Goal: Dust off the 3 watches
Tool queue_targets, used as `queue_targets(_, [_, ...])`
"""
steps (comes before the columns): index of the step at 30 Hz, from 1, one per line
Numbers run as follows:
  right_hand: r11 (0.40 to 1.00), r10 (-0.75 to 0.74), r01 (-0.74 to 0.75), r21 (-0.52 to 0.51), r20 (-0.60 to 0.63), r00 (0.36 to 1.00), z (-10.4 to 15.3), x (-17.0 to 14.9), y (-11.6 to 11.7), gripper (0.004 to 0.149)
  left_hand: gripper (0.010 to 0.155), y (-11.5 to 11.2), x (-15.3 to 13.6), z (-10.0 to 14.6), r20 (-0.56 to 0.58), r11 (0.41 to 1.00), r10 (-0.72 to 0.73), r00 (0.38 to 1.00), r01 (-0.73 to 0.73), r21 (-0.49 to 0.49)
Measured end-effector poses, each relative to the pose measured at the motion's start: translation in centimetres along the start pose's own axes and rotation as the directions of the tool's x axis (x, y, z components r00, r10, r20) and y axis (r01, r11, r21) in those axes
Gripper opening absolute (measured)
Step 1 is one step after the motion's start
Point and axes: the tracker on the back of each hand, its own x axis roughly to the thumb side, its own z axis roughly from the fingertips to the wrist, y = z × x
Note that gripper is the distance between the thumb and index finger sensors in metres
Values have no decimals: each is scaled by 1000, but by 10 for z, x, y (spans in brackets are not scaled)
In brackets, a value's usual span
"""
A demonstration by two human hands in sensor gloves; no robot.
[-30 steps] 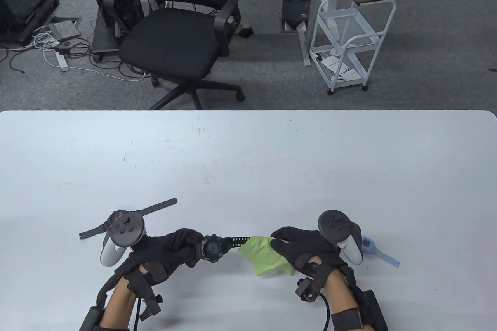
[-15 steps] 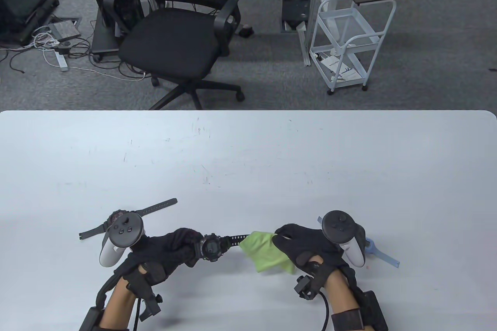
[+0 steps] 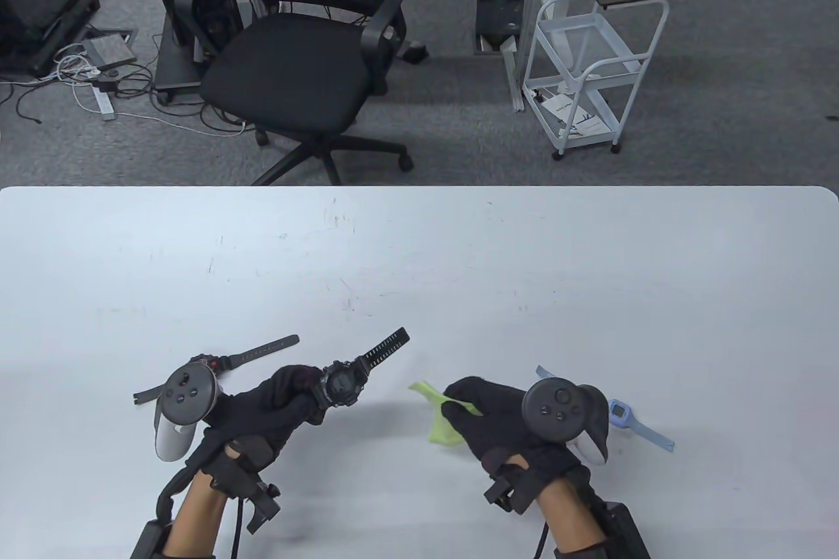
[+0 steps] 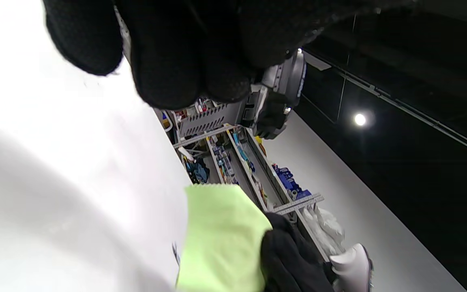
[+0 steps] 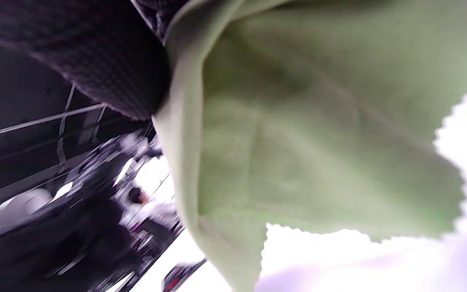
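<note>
My left hand (image 3: 292, 398) grips a black digital watch (image 3: 341, 383) by its case, lifted off the table with one strap (image 3: 388, 344) pointing up and to the right. My right hand (image 3: 482, 411) holds a light green cloth (image 3: 436, 418), a short gap to the right of that watch. The cloth (image 5: 318, 121) fills the right wrist view, and the cloth (image 4: 221, 239) also shows in the left wrist view. A second black watch (image 3: 262, 349) lies flat on the table behind my left hand. A light blue watch (image 3: 632, 421) lies to the right of my right hand.
The white table (image 3: 419, 257) stretches far beyond the hands. Behind it on the floor stand a black office chair (image 3: 295, 61) and a white wire cart (image 3: 583, 74).
The cloth has come off the watch strap and moved slightly left and down with my right hand. My left hand has turned the watch, so its strap now points up-right.
</note>
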Motion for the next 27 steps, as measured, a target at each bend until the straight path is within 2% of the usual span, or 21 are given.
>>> queue_targets(1, [995, -63, 60, 86, 30, 998, -1, 8, 13, 43, 54, 0, 0, 0, 0, 1000, 4, 1000, -4, -3])
queue_targets(4, [967, -162, 157, 199, 7, 987, -3, 15, 38, 43, 54, -4, 0, -1, 7, 1000, 12, 1000, -12, -6])
queue_targets(10, [923, -100, 129, 363, -100, 990, -11, 3, 76, 44, 54, -11, 1, -4, 10, 1000, 7, 1000, -7, -21])
queue_targets(12, [925, -65, 107, 366, -125, 990, -12, 0, 83, 44, 54, -12, 0, -4, 10, 1000, 8, 1000, -8, -18])
queue_targets(16, [923, 116, -75, 378, -87, 989, -14, -1, 91, 44, 54, -14, 0, -5, 11, 1000, 9, 1000, -9, -16])
queue_targets(20, [884, 275, -239, 403, -34, 961, -16, 0, 99, 44, 54, -16, 0, -5, 13, 1000, 10, 1000, -10, -20])
queue_targets(27, [872, 345, -321, 370, 2, 939, -15, 6, 100, 45, 54, -17, 0, -6, 12, 1000, 10, 1000, -10, -22])
